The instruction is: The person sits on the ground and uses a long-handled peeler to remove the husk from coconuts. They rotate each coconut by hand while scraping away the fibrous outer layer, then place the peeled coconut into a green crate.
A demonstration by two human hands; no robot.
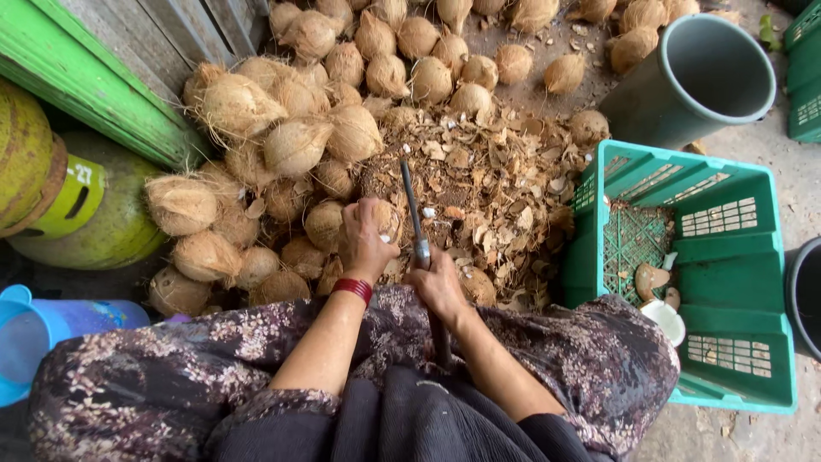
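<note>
While left hand (363, 244) grips coconut (380, 218) and right hand (436, 282) clasps blade (412, 210) at centre frame, a slip risks cutting fingers.

Bare grey ground (770, 171) runs along the right, dusty and littered with small chips. A weathered plank wall (171, 30) stands at the upper left, with a bright green board (94, 85) slanting across its foot. Below that sit two rounded green-yellow tanks (94, 222), side by side. A blue plastic jug (34, 329) lies at the lower left edge. On the right a grey bin (701, 81) tips on its side, mouth open, just above a green crate (727, 282). More green crates (806, 77) show at the far right edge, and a dark tub (806, 295) below them. Daylight is flat and soft, without hard shadows.
</note>
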